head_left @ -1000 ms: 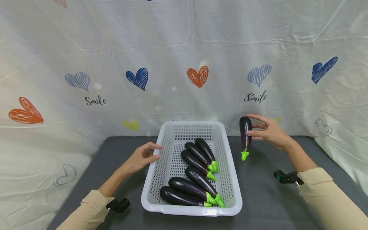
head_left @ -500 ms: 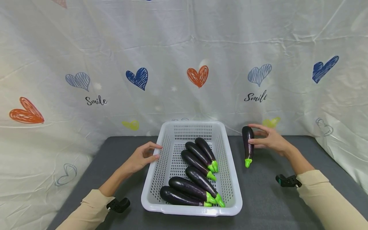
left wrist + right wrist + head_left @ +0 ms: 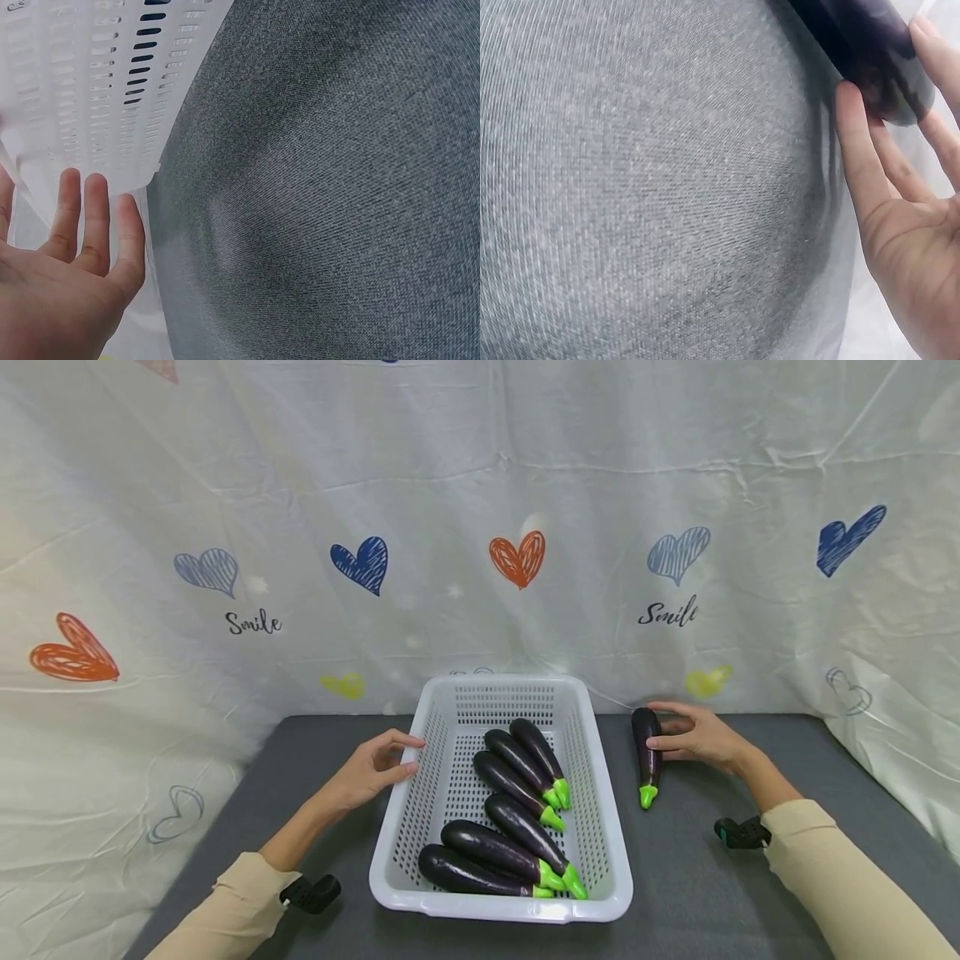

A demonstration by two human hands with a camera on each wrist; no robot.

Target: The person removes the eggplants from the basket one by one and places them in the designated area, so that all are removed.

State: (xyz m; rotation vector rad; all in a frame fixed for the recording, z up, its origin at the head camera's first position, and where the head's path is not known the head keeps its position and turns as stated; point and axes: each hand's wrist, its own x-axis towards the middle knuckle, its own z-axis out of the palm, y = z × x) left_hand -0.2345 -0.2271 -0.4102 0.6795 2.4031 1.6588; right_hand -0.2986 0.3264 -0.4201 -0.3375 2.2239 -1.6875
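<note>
Heart-printed sheeting (image 3: 450,468) backs the grey table (image 3: 675,885). I watch the left hand (image 3: 363,777) rest, fingers relaxed, on the rim of the white basket (image 3: 502,907), likely steadying it; the right hand (image 3: 701,737) pinches an eggplant (image 3: 648,768) to the basket's right, perhaps touching the table.

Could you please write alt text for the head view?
A person's right hand holds an eggplant beside a white basket of six more on a gray table; the left hand is at the basket's left rim.
</note>
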